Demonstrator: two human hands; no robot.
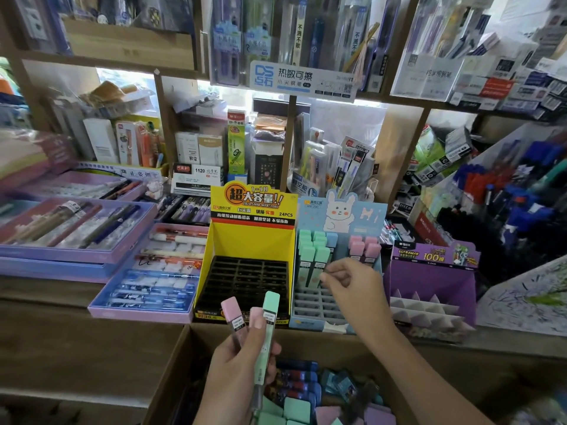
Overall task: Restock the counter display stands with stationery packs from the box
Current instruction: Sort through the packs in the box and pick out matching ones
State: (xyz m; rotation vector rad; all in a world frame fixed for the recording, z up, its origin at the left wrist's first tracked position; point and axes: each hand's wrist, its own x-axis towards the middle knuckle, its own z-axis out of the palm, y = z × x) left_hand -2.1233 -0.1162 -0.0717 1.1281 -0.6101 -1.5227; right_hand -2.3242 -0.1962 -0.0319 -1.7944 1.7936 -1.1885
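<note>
My left hand (242, 360) grips two slim lead packs above the cardboard box (171, 372): a pink-capped pack (233, 314) and a mint-capped pack (270, 314). My right hand (352, 280) hovers over the light-blue rabbit display stand (310, 320), fingers loosely curled, nothing seen in them. That stand holds several mint packs (313, 250) and pink packs (365, 245) in its back rows; its front slots show bare. The yellow display stand (248, 237) has an empty black slot grid. The box holds more mint, blue and purple packs (297, 409).
A purple display stand (429, 271) with white dividers stands to the right. Lilac trays of pens (76, 225) lie on the wooden counter at left. Shelves crowded with stationery rise behind; racks of blue and red pens (506, 194) fill the right side.
</note>
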